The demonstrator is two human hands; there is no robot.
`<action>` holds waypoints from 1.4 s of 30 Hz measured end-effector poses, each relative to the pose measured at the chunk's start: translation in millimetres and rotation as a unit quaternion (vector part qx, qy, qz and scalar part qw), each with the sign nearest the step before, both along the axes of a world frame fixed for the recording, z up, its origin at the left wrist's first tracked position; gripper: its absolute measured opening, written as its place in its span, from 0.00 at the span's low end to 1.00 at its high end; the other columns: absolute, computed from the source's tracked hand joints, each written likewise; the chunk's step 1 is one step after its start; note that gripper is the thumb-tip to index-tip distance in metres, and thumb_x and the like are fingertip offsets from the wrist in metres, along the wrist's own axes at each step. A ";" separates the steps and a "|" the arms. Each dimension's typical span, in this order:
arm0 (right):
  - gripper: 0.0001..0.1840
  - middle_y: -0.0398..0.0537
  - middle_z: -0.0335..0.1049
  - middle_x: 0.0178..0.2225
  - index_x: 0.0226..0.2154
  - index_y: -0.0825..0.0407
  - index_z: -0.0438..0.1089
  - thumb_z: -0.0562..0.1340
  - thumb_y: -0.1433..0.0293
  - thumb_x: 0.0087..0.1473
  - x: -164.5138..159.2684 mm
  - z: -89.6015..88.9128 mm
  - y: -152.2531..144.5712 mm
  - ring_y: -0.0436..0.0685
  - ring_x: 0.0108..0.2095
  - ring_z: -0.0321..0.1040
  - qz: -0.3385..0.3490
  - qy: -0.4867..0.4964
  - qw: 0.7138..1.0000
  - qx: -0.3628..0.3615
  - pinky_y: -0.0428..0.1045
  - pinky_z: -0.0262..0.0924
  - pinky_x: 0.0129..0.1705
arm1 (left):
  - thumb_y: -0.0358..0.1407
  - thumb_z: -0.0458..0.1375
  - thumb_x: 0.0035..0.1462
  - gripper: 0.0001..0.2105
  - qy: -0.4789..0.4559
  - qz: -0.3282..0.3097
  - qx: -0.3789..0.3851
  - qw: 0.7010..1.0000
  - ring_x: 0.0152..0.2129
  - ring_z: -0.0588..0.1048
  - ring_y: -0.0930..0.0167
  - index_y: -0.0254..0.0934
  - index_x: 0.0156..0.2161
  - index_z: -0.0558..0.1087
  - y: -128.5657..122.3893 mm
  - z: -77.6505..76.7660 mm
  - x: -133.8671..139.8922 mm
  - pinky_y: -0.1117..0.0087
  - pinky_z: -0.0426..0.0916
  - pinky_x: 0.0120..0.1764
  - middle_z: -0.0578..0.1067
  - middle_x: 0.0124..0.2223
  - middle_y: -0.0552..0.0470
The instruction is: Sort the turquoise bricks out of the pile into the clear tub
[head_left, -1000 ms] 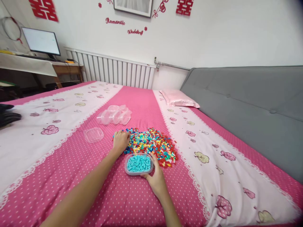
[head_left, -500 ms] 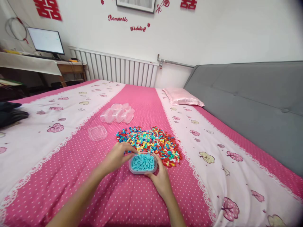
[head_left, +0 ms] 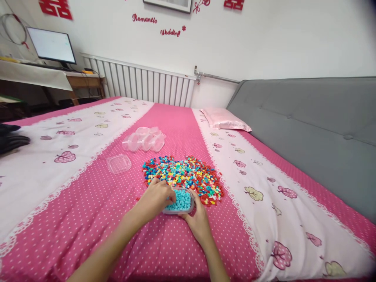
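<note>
In the head view my right hand (head_left: 199,221) grips the right side of a small clear plastic container (head_left: 178,212), thumb at its front and fingers round the back. Light-blue toy building bricks (head_left: 182,200) fill the container. My left hand (head_left: 161,194) reaches over the container's left edge with fingers curled together and tips down among the blue bricks. Whatever is between those fingertips is hidden. Just behind the container spreads a heap of mixed-colour building bricks (head_left: 188,170), in red, yellow, blue, green and white.
A clear lid (head_left: 119,164) lies on the pink bedspread (head_left: 164,250) to the left of the heap. Several clear containers (head_left: 143,140) sit together farther back. A pink pillow (head_left: 225,119) rests near the grey headboard (head_left: 305,117). Dark gloves (head_left: 13,139) lie at the left edge.
My left hand has moved right and over the container, its fingers now curled into the blue bricks and covering the left part. My right hand keeps its hold. The view has shifted slightly.
</note>
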State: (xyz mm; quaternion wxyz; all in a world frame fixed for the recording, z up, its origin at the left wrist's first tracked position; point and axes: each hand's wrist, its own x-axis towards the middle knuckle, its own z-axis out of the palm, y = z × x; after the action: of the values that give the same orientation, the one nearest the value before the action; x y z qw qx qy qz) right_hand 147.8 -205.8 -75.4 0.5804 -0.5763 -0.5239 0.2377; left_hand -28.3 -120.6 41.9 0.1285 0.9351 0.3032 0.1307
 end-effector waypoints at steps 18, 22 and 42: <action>0.43 0.54 0.69 0.61 0.61 0.49 0.66 0.75 0.66 0.43 0.3 -3.8 1.9 0.66 0.62 0.66 -0.004 0.015 1.000 -0.010 0.59 0.62 0.63 | 0.25 0.57 0.65 0.16 0.034 -0.002 0.070 0.997 0.36 0.71 0.68 0.49 0.37 0.82 -7.1 -5.6 -5.4 0.59 0.54 0.46 0.73 0.39 0.52; 0.45 0.55 0.69 0.61 0.62 0.49 0.65 0.76 0.66 0.42 1.2 -5.6 2.7 0.68 0.62 0.65 0.000 0.019 1.000 -0.015 0.61 0.60 0.64 | 0.24 0.56 0.64 0.17 0.044 0.009 0.069 0.997 0.38 0.71 0.67 0.49 0.37 0.83 -5.1 -4.1 -6.5 0.59 0.53 0.47 0.73 0.40 0.52; 0.48 0.54 0.67 0.63 0.65 0.46 0.60 0.76 0.68 0.43 -0.1 -5.7 1.2 0.66 0.62 0.66 0.008 0.058 0.998 -0.016 0.61 0.60 0.64 | 0.25 0.48 0.55 0.17 -0.185 0.311 0.101 0.927 0.38 0.75 0.63 0.36 0.42 0.77 75.5 -63.1 -47.5 0.61 0.69 0.46 0.76 0.42 0.45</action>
State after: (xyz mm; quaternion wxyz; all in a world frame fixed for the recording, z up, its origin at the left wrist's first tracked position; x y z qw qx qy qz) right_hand 147.7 -204.6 -81.1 0.5986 -0.5665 -0.4898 0.2842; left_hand -75.8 -45.1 -21.2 0.0403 0.7609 0.5350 0.3649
